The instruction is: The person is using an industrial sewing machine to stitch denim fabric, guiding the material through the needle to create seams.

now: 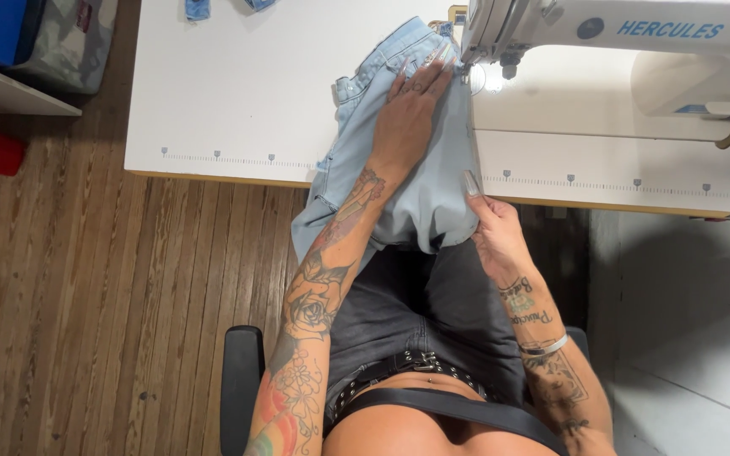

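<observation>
Right hand (493, 226) pinching the light denim garment (416, 181) at the table edge (213, 173), left hand (411, 110) spread flat by my sewing machine (551, 34); fingertips risk the needle.

Sewing machine (618, 51) right; bare table (238, 84) left.

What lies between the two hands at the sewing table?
Head view: only pale blue denim spans from left hand to right hand.

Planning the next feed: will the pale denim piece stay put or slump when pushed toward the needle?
Likely floppy: the denim piece drapes over the table edge. It may drag, since part hangs off. The left hand presses it flat; the right hand pinches its edge.
</observation>
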